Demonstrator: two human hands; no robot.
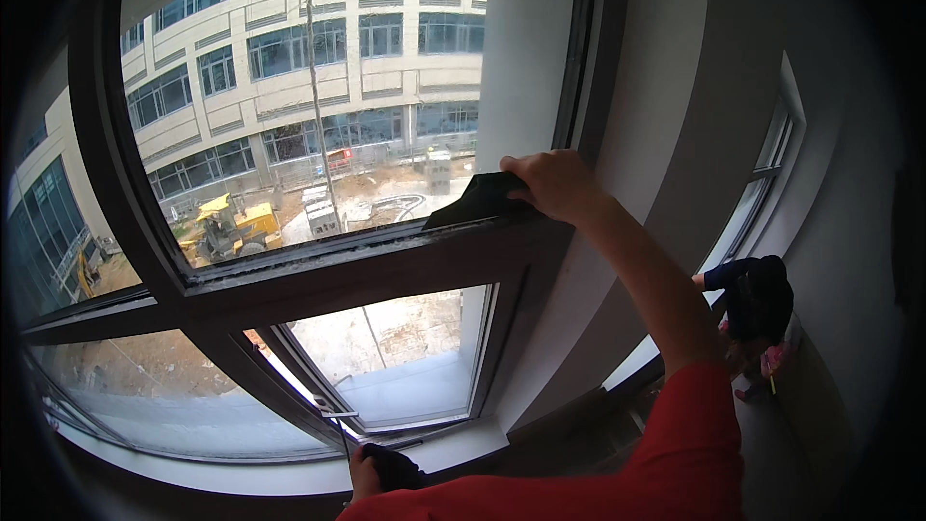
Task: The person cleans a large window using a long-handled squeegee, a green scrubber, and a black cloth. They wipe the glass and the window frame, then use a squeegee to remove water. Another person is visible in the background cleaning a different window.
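So the right hand [558,183] has its grip clamped on a dark flat piece [477,201], fingers over the top end. The piece sits right of centre in the frame, slanting down to the left, its thin tip along the bottom edge of the upper pane [357,48]. That edge looks pretty grimy, with whitish marks all along the crossbar [371,270].

The left hand [363,475] is way down at the bottom, left of centre, up against a black bundle [394,468]. Can't tell how tight that grip is, most of it is hidden. A thin dark rod [345,442] rises just beside it towards a pale bar [338,415].

Below the crossbar there's a smaller lower pane [405,357], with a white sill [471,448] under it. A red sleeve [675,434] fills the lower right of centre, bare forearm reaching up from it.

Through the glass: a beige building [400,68] across the top, and a yellow loader [253,220] on dirt at left. Over on the right side, another person [759,301] in dark clothes is bent over by a second window [750,207].
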